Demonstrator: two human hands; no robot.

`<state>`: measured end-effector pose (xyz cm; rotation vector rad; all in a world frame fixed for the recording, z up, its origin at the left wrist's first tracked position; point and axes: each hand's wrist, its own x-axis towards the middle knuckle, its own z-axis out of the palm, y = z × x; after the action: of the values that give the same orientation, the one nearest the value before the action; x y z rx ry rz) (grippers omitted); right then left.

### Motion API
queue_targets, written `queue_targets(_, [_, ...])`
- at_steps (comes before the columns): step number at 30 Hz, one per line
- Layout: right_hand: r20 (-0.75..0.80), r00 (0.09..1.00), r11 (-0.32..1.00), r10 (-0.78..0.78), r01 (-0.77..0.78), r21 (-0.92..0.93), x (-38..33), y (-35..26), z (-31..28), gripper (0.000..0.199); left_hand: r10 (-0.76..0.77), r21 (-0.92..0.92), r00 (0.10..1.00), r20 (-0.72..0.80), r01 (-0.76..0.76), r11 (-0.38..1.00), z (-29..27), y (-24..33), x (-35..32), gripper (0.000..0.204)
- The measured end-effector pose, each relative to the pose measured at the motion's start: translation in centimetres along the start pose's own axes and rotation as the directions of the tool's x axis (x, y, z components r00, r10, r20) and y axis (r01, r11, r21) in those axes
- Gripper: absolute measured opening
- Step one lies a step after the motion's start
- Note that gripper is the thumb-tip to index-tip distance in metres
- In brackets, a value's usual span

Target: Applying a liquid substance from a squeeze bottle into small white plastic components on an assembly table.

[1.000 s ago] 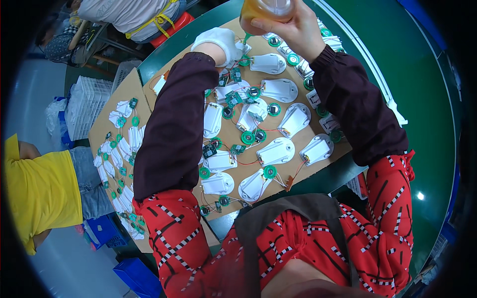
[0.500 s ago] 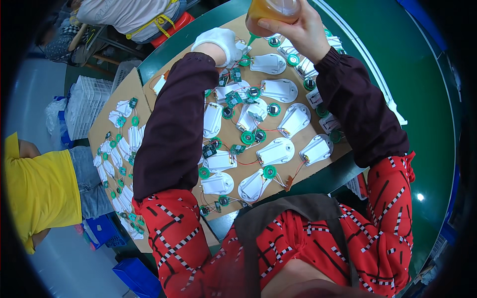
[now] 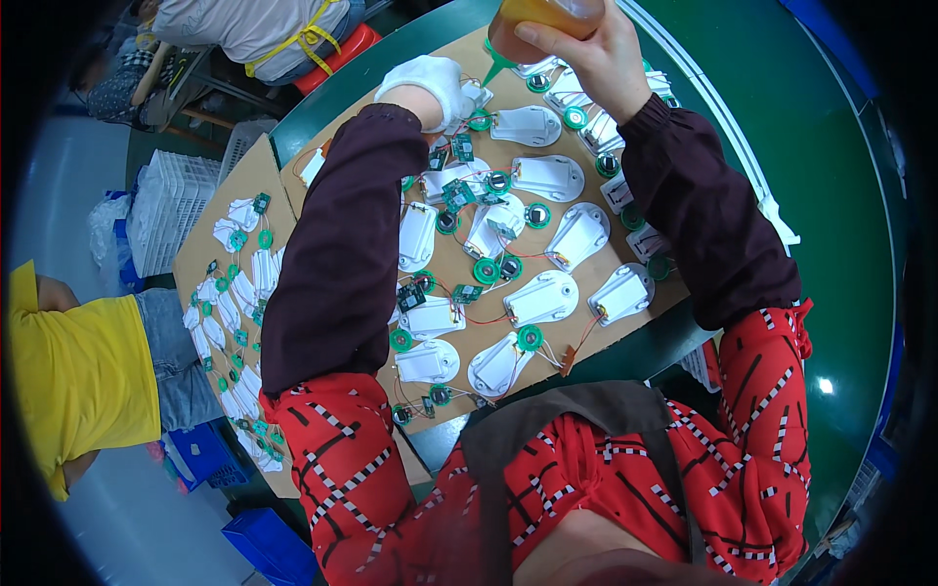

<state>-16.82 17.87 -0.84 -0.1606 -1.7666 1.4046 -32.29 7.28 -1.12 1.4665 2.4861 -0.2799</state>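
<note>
At top centre of the frame, right hand (image 3: 598, 57) gripped an orange squeeze bottle (image 3: 535, 21) of amber liquid, fingers wrapped tight, its green nozzle (image 3: 496, 68) pointing down-left. Gloved left hand (image 3: 428, 86) sat just beside the nozzle, pressed on a white housing (image 3: 476, 96); grip unclear. Both were on the cardboard sheet (image 3: 363, 117).

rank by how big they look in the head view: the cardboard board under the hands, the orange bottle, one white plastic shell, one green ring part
1. cardboard board
2. orange bottle, though partly cut off at the top edge
3. white plastic shell
4. green ring part
</note>
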Motion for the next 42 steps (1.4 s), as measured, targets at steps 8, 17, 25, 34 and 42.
queue_targets(8, [0.007,1.0,1.0,0.003,-0.003,0.031,-0.2,0.4,0.2,0.051,0.02,0.007,1.0,-0.005,-0.02,1.0,0.1,-0.1,-0.1,0.045])
queue_targets(17, [0.001,1.0,0.983,-0.006,0.006,0.182,0.0,-1.1,-0.6,0.044,0.092,0.026,0.993,-0.077,-0.09,0.996,0.2,-0.2,0.2,0.048])
queue_targets(25, [-0.264,0.924,0.827,0.276,-0.088,0.555,0.2,-2.9,-4.6,0.031,0.043,-0.405,0.995,-0.087,-0.075,0.911,3.9,-2.3,0.4,0.041])
queue_targets(34, [-0.54,0.828,0.713,0.152,0.287,0.64,-11.9,-17.0,-19.4,0.056,-0.044,-0.687,0.993,-0.111,-0.045,0.726,5.7,-7.1,4.8,0.055])
queue_targets(42, [-0.907,0.391,0.809,0.157,0.476,0.345,-36.3,-21.8,-32.8,0.052,-0.05,-0.71,0.979,-0.198,-0.108,0.696,4.3,-10.1,-0.7,0.062])
